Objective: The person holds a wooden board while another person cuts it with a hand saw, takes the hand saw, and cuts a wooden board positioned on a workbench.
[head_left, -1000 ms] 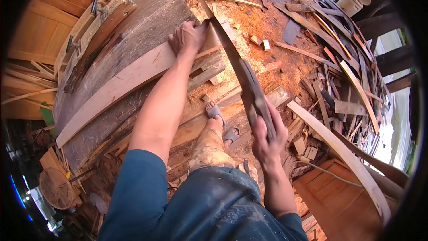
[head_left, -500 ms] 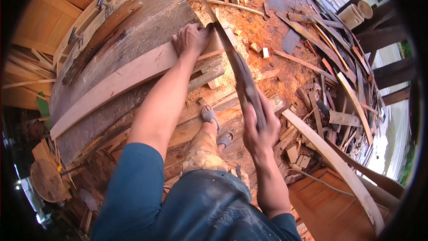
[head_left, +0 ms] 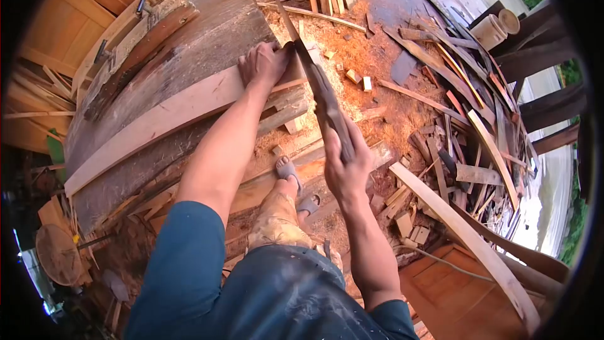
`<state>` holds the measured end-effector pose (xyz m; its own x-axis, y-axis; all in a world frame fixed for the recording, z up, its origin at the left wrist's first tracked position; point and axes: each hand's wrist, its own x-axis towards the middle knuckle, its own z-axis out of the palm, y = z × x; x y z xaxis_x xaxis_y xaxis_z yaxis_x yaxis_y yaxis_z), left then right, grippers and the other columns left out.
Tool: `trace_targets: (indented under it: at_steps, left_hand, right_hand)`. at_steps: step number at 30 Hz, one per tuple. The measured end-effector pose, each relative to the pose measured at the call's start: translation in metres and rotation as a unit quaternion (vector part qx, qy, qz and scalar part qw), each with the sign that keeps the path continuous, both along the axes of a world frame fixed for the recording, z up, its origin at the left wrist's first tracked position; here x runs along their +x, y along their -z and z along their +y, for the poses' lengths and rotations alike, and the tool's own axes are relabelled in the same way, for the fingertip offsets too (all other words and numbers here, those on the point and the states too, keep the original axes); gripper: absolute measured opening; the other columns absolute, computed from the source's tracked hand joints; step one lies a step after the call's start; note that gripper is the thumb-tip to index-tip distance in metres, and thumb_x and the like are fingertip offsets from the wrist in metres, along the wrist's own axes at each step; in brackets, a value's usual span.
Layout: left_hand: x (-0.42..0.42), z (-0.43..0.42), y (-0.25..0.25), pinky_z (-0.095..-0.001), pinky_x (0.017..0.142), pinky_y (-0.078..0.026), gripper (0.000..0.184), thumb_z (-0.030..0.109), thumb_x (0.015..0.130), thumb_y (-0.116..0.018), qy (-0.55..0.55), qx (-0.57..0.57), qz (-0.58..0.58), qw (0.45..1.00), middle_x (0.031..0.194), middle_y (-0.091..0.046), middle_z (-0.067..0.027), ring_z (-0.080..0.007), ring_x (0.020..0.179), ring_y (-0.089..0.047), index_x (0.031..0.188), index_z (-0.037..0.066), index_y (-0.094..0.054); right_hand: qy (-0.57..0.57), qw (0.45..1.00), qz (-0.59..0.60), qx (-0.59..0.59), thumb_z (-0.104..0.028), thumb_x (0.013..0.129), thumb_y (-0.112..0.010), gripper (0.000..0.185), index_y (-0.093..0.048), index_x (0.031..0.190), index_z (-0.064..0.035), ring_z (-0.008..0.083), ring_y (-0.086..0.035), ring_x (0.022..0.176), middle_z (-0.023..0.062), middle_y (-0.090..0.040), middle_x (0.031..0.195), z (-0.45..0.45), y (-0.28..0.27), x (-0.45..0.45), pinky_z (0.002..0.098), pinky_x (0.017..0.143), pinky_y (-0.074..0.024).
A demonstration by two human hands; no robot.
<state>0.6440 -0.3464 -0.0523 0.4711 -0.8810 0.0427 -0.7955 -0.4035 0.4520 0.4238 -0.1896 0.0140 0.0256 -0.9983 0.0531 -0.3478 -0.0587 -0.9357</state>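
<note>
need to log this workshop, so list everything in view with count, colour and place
workbench: one, grey, upper left
board: one, pale, on workbench
saw-like tool: one, dark, at board's end
scrap wood: many, mixed browns, right
curved plank: one, pale, lower right
bucket: one, whitish, upper right
log round: one, brown, lower left
wooden panels: several, brown, upper left, lower right
sawdust: uncounted, orange, upper centre
sandals: two, grey, lower centre
shirt: one, blue, bottom centre
left hand: one, on board
right hand: one, gripping saw-like tool

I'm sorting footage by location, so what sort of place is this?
Probably a woodworking shop: the right hand holds what looks like a handsaw against the end of a board, sawdust litters the ground, and scrap wood lies heaped nearby.
</note>
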Motion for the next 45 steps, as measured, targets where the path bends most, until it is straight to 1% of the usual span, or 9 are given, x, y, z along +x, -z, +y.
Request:
trace_targets:
  at_steps: [3, 8, 14, 17, 23, 28, 37, 40, 45]
  left_hand:
    - [-0.003, 0.001, -0.008, -0.0434, 0.1, -0.037, 0.054, 0.061, 0.089, -0.054, 0.001, 0.016, 0.006, 1.0, 0.119, -0.068, -0.0102, -0.0302, 0.116, -0.059, 0.109, 0.016, -0.075]
    - [-0.004, -0.001, -0.002, -0.0441, 0.1, -0.037, 0.053, 0.059, 0.089, -0.054, 0.005, 0.002, -0.013, 1.0, 0.121, -0.067, -0.0106, -0.0307, 0.116, -0.059, 0.11, 0.015, -0.075]
    - [-0.003, 0.001, 0.0, -0.0435, 0.101, -0.037, 0.051, 0.057, 0.09, -0.054, 0.012, 0.021, -0.011, 1.0, 0.123, -0.066, -0.01, -0.0302, 0.117, -0.059, 0.113, 0.015, -0.074]
    - [-0.003, 0.002, 0.003, -0.0482, 0.095, -0.041, 0.044, 0.052, 0.09, -0.054, 0.006, -0.026, -0.006, 1.0, 0.116, -0.068, -0.0132, -0.0377, 0.111, -0.06, 0.104, 0.016, -0.076]
    - [-0.009, 0.004, -0.004, -0.0452, 0.097, -0.039, 0.049, 0.055, 0.09, -0.055, 0.013, -0.005, -0.012, 1.0, 0.123, -0.067, -0.0123, -0.0313, 0.114, -0.061, 0.107, 0.015, -0.075]
    - [-0.003, 0.005, 0.001, -0.0472, 0.091, -0.043, 0.046, 0.054, 0.09, -0.055, 0.017, -0.002, -0.006, 1.0, 0.111, -0.069, -0.0154, -0.0363, 0.105, -0.064, 0.103, 0.015, -0.076]
    - [-0.003, 0.003, 0.003, -0.0478, 0.093, -0.044, 0.049, 0.057, 0.089, -0.054, 0.018, -0.033, -0.025, 0.999, 0.116, -0.068, -0.0149, -0.0379, 0.108, -0.062, 0.101, 0.015, -0.075]
    - [-0.004, 0.003, 0.013, -0.0489, 0.09, -0.047, 0.048, 0.056, 0.09, -0.053, 0.026, -0.055, -0.035, 0.998, 0.109, -0.07, -0.016, -0.039, 0.104, -0.064, 0.098, 0.015, -0.075]
    - [-0.001, 0.0, 0.009, -0.0498, 0.087, -0.049, 0.046, 0.055, 0.089, -0.055, 0.03, -0.043, -0.036, 0.998, 0.101, -0.071, -0.0169, -0.0397, 0.1, -0.066, 0.097, 0.015, -0.075]
  right_hand:
    - [0.005, 0.998, 0.006, -0.07, -0.011, 0.089, -0.066, 0.045, -0.057, 0.132, -0.0016, 0.0203, -0.066, 0.068, 0.0191, -0.069, 0.087, 0.031, 0.007, -0.018, 0.031, 0.066, -0.0524]
    - [-0.034, 0.998, -0.056, -0.013, -0.018, 0.088, -0.063, 0.052, -0.054, 0.127, 0.0138, 0.0286, -0.071, 0.101, 0.0267, -0.069, 0.112, 0.159, -0.009, -0.116, 0.0314, 0.088, -0.054]
    - [0.0, 0.999, -0.008, -0.032, -0.015, 0.089, -0.068, 0.045, -0.058, 0.131, -0.0009, 0.014, -0.065, 0.064, 0.0132, -0.07, 0.085, 0.015, 0.006, -0.013, 0.0284, 0.061, -0.0513]
    - [0.011, 0.998, -0.019, -0.057, -0.013, 0.089, -0.067, 0.046, -0.057, 0.132, 0.0, 0.0131, -0.064, 0.064, 0.0125, -0.069, 0.083, 0.034, 0.014, -0.021, 0.0267, 0.061, -0.0509]
    - [-0.031, 0.998, -0.047, -0.001, -0.019, 0.091, -0.062, 0.048, -0.055, 0.129, 0.0091, 0.0229, -0.072, 0.091, 0.0223, -0.071, 0.105, 0.159, 0.002, -0.113, 0.0317, 0.081, -0.0548]
    - [-0.001, 1.0, -0.009, 0.008, -0.01, 0.09, -0.064, 0.042, -0.058, 0.13, 0.002, 0.0207, -0.073, 0.084, 0.0195, -0.072, 0.098, 0.036, 0.011, -0.024, 0.0303, 0.076, -0.0552]
    - [-0.031, 0.999, -0.039, -0.004, -0.02, 0.088, -0.062, 0.052, -0.055, 0.129, 0.0113, 0.0275, -0.073, 0.096, 0.0251, -0.07, 0.109, 0.146, -0.006, -0.093, 0.0329, 0.085, -0.0546]
    - [-0.015, 0.995, 0.049, -0.089, -0.015, 0.09, -0.063, 0.045, -0.057, 0.13, 0.0052, 0.0227, -0.073, 0.086, 0.021, -0.072, 0.102, 0.089, 0.017, -0.061, 0.03, 0.078, -0.0551]
    - [0.019, 0.997, -0.034, -0.064, -0.012, 0.09, -0.067, 0.045, -0.057, 0.132, 0.0017, 0.0174, -0.069, 0.073, 0.0159, -0.071, 0.09, 0.052, 0.025, -0.026, 0.0288, 0.068, -0.0532]
